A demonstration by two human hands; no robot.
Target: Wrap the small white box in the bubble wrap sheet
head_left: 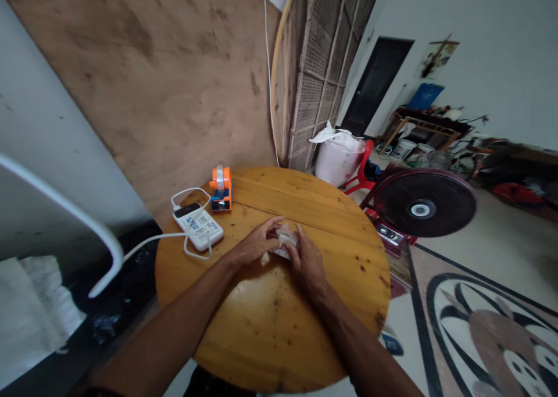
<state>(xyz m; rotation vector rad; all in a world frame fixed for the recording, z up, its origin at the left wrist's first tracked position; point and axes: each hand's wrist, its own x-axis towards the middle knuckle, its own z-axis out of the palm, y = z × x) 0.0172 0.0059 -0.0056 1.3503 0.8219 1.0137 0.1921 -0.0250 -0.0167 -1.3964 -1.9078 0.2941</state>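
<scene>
Over the middle of the round wooden table (pixel 261 333), my left hand (pixel 258 241) and my right hand (pixel 308 262) are curled around a small clear, whitish packet (pixel 286 238). It looks like crinkled plastic; its contents cannot be made out. The fingers of both hands touch it from opposite sides and hide part of it. Just below my left fingers, a small pale scrap (pixel 265 259) lies close to the tabletop.
A white power bank (pixel 204 234) with white cables lies at the table's left. Behind it stands an orange and blue tape dispenser (pixel 222 190). A thick white cable (pixel 65 205) crosses the left foreground. Beyond the table's right edge is a round dark fan (pixel 436 202).
</scene>
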